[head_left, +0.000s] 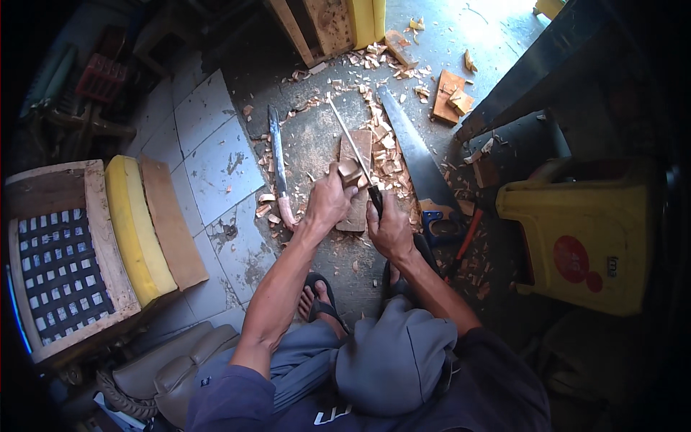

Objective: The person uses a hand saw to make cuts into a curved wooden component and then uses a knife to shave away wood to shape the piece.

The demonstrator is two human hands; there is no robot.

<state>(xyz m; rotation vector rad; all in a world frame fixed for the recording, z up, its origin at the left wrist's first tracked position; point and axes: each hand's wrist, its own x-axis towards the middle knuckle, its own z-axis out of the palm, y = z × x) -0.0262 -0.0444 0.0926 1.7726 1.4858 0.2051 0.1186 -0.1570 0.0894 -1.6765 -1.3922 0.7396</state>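
Block [350, 173] clamped between fingers, left hand [329, 199] — slim tool [351, 142] (black-handled) wrapped by fingers, right hand [392, 230].

Remotely, I saw a grey concrete floor [358, 288], scuffed pale square tiles [216, 173], a black-webbed wooden frame [113, 241] and bright daylight [497, 32] beyond.

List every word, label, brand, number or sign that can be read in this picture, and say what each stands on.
Wording left unquoted; places only:
Yellow plastic canister: pale characters on a round red patch.
Same canister: small lettering right of that patch.
Dark shirt: white lettering, only partly visible.
Shirt's left sleeve: small mark, too small to read.
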